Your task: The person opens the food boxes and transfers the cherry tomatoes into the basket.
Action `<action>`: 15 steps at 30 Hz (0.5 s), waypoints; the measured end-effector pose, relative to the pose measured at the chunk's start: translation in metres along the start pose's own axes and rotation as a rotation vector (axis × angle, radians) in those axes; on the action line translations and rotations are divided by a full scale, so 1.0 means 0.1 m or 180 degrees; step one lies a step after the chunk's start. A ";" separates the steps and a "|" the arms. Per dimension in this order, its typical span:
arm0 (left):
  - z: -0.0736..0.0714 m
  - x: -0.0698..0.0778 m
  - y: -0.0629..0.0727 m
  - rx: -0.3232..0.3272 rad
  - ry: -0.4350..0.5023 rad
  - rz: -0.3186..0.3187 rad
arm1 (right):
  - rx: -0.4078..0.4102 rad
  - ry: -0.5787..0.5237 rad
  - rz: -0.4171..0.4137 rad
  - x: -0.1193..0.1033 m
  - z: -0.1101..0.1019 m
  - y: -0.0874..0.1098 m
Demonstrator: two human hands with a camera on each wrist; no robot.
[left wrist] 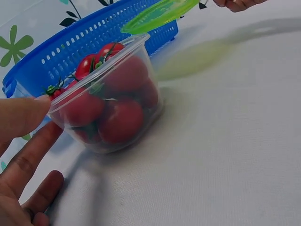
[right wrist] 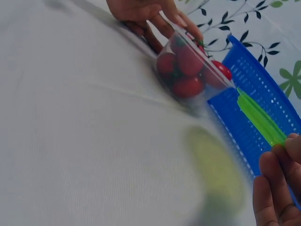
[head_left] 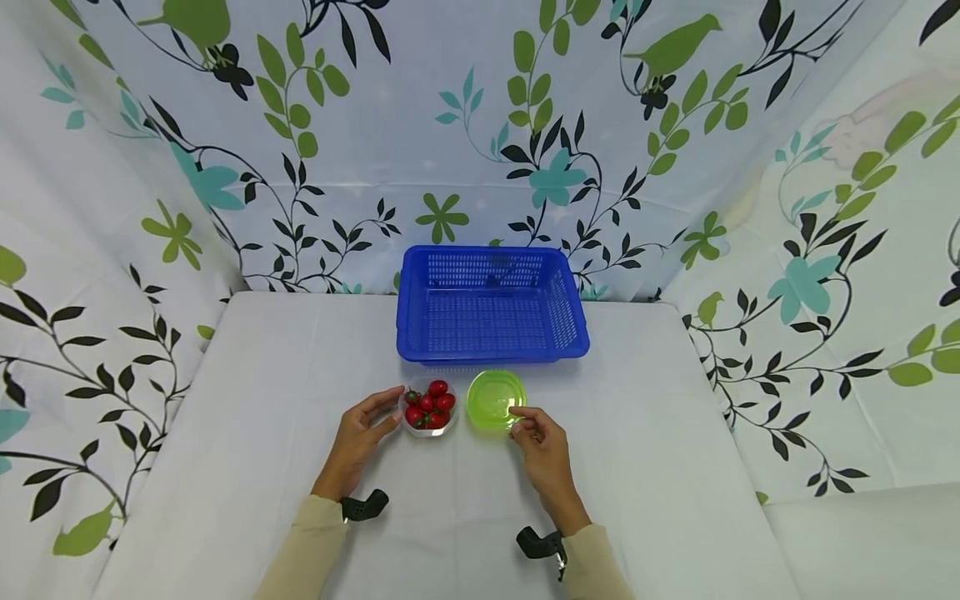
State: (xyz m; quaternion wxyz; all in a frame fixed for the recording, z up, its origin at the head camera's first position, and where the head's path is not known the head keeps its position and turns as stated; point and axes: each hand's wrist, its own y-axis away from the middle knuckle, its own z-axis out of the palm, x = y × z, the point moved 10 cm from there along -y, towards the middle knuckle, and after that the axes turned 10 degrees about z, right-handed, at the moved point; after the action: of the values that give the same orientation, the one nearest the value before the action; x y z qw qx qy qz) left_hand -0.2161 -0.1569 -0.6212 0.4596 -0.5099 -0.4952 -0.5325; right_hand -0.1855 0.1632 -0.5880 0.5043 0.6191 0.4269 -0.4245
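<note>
A clear plastic container [head_left: 429, 427] filled with several red cherry tomatoes [left wrist: 121, 120] stands on the white table. My left hand [head_left: 362, 437] is at its left side, thumb and fingers spread along the wall, with the thumb tip [left wrist: 40, 108] right at the rim. My right hand [head_left: 545, 450] pinches the near right edge of a round, translucent green lid [head_left: 491, 400] between thumb and fingers. The lid is held up off the cloth, just right of the container, and its yellowish shadow falls below it in both wrist views.
A blue perforated basket [head_left: 491, 350] stands behind the container and lid, toward the table's far edge. White cloth [head_left: 450, 517] covers the table. Hanging fabric printed with leaves and birds [head_left: 480, 142] encloses the back and sides.
</note>
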 end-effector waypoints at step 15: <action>0.05 0.13 -0.04 0.0219 -0.0334 0.0294 | 0.0108 0.0026 0.0031 0.14 -0.19 -0.10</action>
State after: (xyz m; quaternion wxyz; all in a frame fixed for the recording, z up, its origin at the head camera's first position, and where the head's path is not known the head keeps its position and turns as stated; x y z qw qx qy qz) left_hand -0.2199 -0.1516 -0.6082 0.4744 -0.5434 -0.5125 -0.4659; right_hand -0.1893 0.1845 -0.6013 0.4940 0.6314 0.4186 -0.4267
